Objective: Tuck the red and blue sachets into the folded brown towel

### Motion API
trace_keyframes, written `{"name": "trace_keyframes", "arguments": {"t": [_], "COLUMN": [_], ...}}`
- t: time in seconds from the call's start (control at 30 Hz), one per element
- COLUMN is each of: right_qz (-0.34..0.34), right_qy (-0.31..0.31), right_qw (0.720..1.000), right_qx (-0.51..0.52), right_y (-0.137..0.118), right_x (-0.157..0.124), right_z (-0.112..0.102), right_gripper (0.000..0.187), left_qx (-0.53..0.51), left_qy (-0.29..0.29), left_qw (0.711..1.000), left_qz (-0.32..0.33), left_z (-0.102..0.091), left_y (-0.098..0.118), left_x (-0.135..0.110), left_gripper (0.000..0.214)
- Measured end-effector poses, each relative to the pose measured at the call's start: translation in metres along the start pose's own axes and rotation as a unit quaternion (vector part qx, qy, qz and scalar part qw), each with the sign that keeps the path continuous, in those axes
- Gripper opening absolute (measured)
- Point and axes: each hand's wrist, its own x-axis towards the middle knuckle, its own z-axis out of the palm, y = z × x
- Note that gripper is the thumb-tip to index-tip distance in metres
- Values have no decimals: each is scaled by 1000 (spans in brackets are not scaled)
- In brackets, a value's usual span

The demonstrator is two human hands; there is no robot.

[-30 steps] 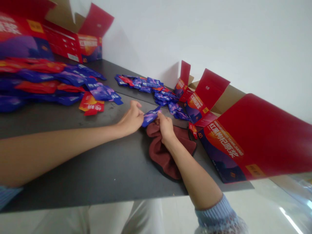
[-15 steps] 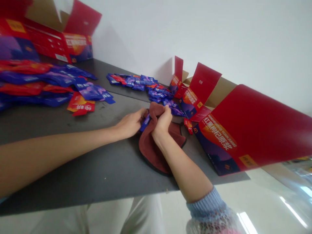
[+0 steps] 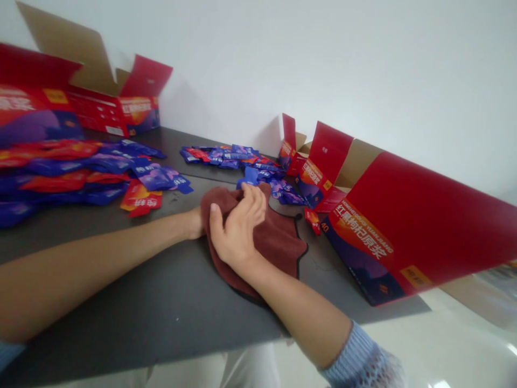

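A brown cloth [image 3: 278,245] with a dark edge lies bunched on the grey table. My right hand [image 3: 238,229] presses over it from above, its fingers curled round a fold and its thumb to the left. My left hand [image 3: 196,222] reaches under the cloth from the left; only its wrist area shows and the fingers are covered. Just beyond my right fingertips a blue sachet [image 3: 249,177] pokes out; the cloth and hand hide where its lower end lies.
Blue and red sachets form a large pile [image 3: 89,167] at left and a smaller pile [image 3: 226,156] by the wall. Red open cartons [image 3: 139,116] stand at back left. Several more cartons stand at right; the nearest carton [image 3: 363,248] sits by the table's right end [image 3: 416,308].
My left hand has gone from gripping a blue sachet beside the cloth to being covered by it. My right hand has moved left and folded over the cloth. The view has tilted up slightly.
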Motion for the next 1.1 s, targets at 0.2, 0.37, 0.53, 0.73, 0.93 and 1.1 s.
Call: {"name": "trace_keyframes", "arguments": {"t": [0.2, 0.37, 0.53, 0.73, 0.93, 1.1], "right_qz": [4, 27, 6, -64, -137, -151], "right_qy": [17, 2, -134, -258, -297, -250], "right_qw": [998, 997, 987, 961, 943, 953], "right_qx": [-65, -76, -88, -76, -60, -82], "right_y": [17, 32, 30, 19, 14, 26], "right_x": [19, 19, 11, 4, -5, 9], "right_z": [-12, -6, 3, -12, -15, -10], "right_gripper": [79, 82, 94, 96, 111, 89], "left_qx": [-46, -106, -177, -198, -162, -81], "left_qy": [-38, -133, -95, 19, 99, 58], "left_qw": [982, 964, 960, 970, 973, 989], "left_qz": [-178, -206, -192, -142, -131, -111], "left_z": [3, 15, 10, 11, 12, 0], "left_y": [12, 8, 1, 6, 12, 11], "left_x": [-19, -27, -26, -20, -16, -15], "left_gripper": [53, 69, 65, 57, 64, 59]}}
